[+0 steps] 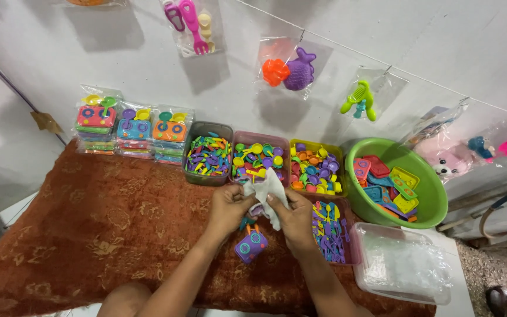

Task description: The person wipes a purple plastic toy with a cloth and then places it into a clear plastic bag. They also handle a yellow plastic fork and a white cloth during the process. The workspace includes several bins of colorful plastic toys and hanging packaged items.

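Observation:
My left hand (228,207) and my right hand (293,220) meet above the rust-brown patterned cloth (89,223). Both grip a small clear plastic bag (269,189), its mouth held between the fingers. A purple toy piece shows inside the bag between my hands. Just below them on the cloth lies a purple toy stove (251,245) with small orange and blue pieces beside it.
Three bins of small coloured toy utensils (209,156), (258,158), (317,167) line the wall, a pink bin (331,235) sits by my right hand. A green basin (435,194) holds toy trays. A clear tub of bags (403,264) stands right. Packed toy sets (133,132) stack at left.

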